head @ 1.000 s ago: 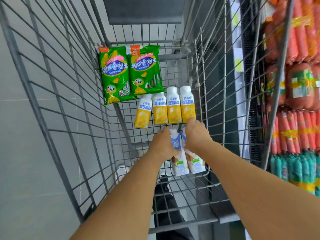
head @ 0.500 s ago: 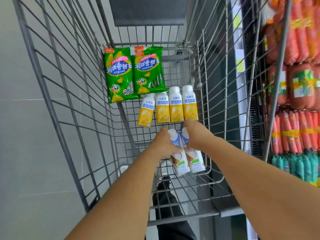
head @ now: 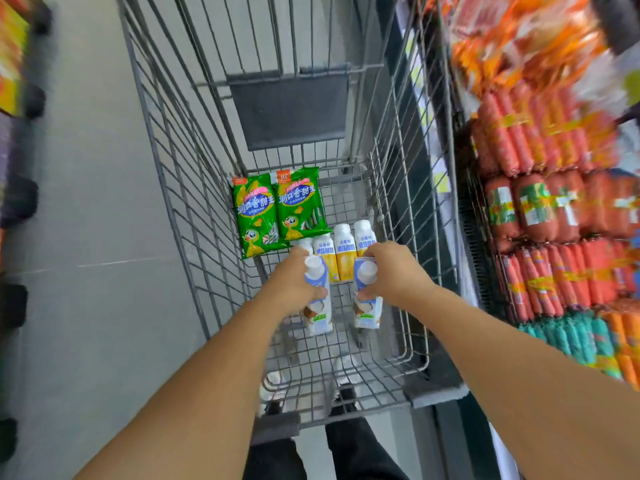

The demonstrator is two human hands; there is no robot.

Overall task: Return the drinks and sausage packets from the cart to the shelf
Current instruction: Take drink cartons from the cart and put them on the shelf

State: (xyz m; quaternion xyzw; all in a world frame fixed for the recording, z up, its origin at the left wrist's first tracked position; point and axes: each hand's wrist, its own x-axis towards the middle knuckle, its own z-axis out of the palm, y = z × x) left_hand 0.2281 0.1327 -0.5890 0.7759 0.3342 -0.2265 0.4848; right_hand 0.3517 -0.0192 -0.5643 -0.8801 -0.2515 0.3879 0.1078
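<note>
Inside the grey wire cart (head: pixel 194 216), my left hand (head: pixel 294 282) grips a white and blue coconut drink carton (head: pixel 318 317), held upright above the cart floor. My right hand (head: pixel 391 271) grips a second coconut drink carton (head: pixel 367 313) the same way, a little apart from the first. Beyond my hands, several yellow yogurt drink bottles (head: pixel 343 254) lie side by side on the cart floor. Two green sausage packets (head: pixel 280 209) lie flat at the cart's far end.
A shelf (head: pixel 554 209) packed with red and orange sausage rolls runs close along the cart's right side. Grey floor (head: pixel 90 237) stretches to the left, with blurred goods at the far left edge. My dark trousers and shoes show below the cart.
Both hands have lifted the two coconut cartons off the cart floor and drawn them apart. My view has tilted up and the shelf now shows more.
</note>
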